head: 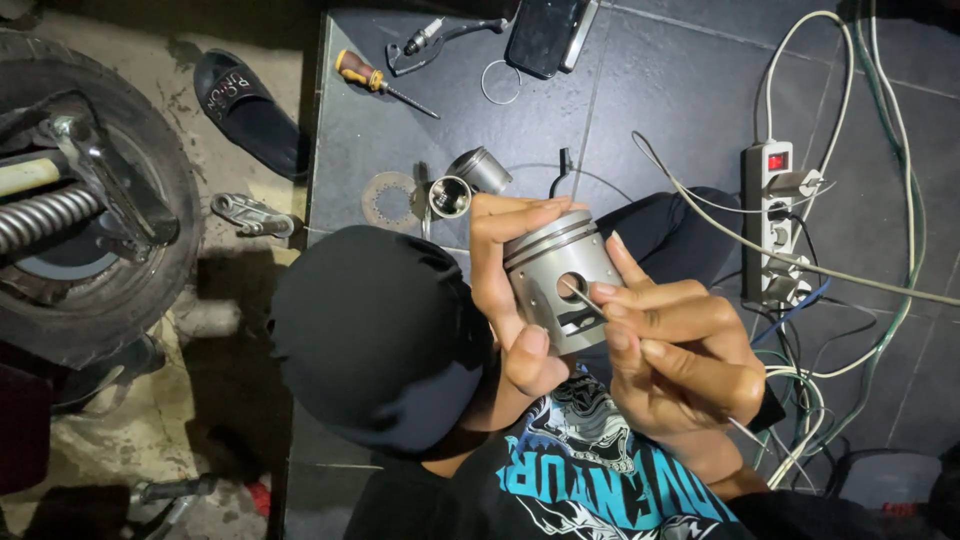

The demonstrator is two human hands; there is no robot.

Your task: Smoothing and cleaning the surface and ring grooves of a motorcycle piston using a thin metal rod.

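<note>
The left hand (510, 300) gripped a grey piston (562, 280) just right of frame centre, fingers curled over its crown side and thumb pressed against the skirt at about 7 o'clock. The piston was tilted, its ringed crown toward 11 o'clock, the pin hole facing the camera. The right hand (670, 350) pinched a thin wire (582, 300) between thumb and fingertips, the wire's tip lying at the pin hole's lower edge; its fingers touched the piston's side at 3 o'clock. Whether the tip went into the hole could not be told.

Below the hands, a black cap (375, 335) sat at 8 o'clock from the piston. On the dark floor (650, 90) at 11 o'clock lay a small cylinder (450, 196) and a second metal piece (482, 168) just beside it, with a flat disc (388, 200) to their left. Farther toward 11 o'clock lay a screwdriver (375, 80); a phone (548, 35) lay at 12. A power strip (768, 220) with cables lay at 3 o'clock. A tyre (110, 200) stood at far 9 o'clock, a sandal (245, 110) near it.
</note>
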